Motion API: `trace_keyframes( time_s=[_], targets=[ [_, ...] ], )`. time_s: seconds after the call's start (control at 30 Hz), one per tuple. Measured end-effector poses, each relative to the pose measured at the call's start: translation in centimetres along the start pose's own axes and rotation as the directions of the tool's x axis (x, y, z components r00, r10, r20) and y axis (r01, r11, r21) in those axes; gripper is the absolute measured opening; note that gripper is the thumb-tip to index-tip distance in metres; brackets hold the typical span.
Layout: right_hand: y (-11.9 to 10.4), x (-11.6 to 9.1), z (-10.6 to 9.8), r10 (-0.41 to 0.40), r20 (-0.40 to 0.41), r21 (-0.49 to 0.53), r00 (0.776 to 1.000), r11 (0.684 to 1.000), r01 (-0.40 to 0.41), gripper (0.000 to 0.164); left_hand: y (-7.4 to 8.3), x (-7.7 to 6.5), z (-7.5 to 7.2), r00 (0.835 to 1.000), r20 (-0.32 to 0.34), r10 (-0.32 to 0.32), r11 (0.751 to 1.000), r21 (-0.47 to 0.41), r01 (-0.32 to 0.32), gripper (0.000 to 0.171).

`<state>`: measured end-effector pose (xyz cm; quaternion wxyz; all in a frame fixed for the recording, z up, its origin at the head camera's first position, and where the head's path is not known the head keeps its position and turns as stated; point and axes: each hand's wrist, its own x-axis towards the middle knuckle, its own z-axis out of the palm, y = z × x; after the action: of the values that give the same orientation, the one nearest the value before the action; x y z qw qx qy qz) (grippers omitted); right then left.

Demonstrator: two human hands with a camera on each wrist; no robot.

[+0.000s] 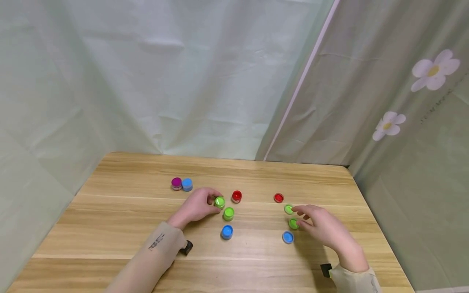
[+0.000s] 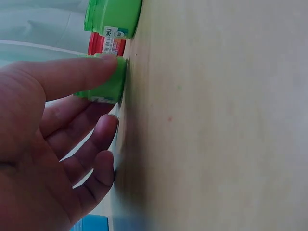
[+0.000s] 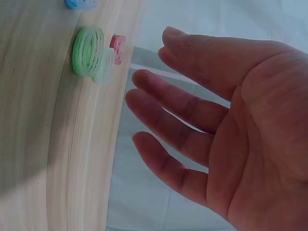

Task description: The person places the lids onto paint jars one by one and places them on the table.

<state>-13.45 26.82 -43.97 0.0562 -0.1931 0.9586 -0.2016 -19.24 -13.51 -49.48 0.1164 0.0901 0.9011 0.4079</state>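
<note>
My left hand [image 1: 198, 205] pinches a small green jar [image 1: 220, 202] between thumb and fingers, low at the tabletop. In the left wrist view, the thumb lies across the side of this jar [image 2: 108, 86]. A second green jar [image 1: 229, 214] stands just in front of it, with a red jar [image 1: 236, 197] to the right. My right hand [image 1: 320, 226] holds nothing, its fingers relaxed and parted. Its fingertips hover over a light green lid [image 1: 288, 209] and a green lid [image 1: 293, 224]; in the right wrist view those lids lie apart from the hand [image 3: 207, 130].
A blue jar [image 1: 227, 232] stands nearest the front. A red lid [image 1: 279, 197] and a blue lid [image 1: 288, 237] lie on the right side. Farther back left, a purple-topped jar [image 1: 176, 184] and a blue-topped jar [image 1: 187, 184] stand side by side. Curtains [image 1: 205, 81] hang behind the wooden table [image 1: 110, 203].
</note>
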Motion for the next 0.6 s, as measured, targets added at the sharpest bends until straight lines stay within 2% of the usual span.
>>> trace_keyframes(
  time_s=[0.2, 0.37, 0.6],
  targets=[
    [-0.1, 0.0, 0.0, 0.026, 0.007, 0.007, 1.0, 1.0, -0.026, 0.035, 0.0, -0.7, -0.6, 0.995, -0.092, 0.025, 0.997, -0.068, -0.031, 0.036],
    [0.0, 0.0, 0.1, 0.057, 0.009, 0.005, 0.998, 0.998, -0.058, 0.037, 0.9, -1.8, -1.6, 0.979, -0.185, 0.084, 0.983, -0.145, -0.112, 0.041],
    [-0.1, 0.1, 0.8, 0.062, -0.002, -0.008, 0.998, 0.998, -0.062, 0.043, 3.5, -3.4, -2.6, 0.954, -0.257, 0.153, 0.931, -0.285, -0.226, 0.044]
  ],
)
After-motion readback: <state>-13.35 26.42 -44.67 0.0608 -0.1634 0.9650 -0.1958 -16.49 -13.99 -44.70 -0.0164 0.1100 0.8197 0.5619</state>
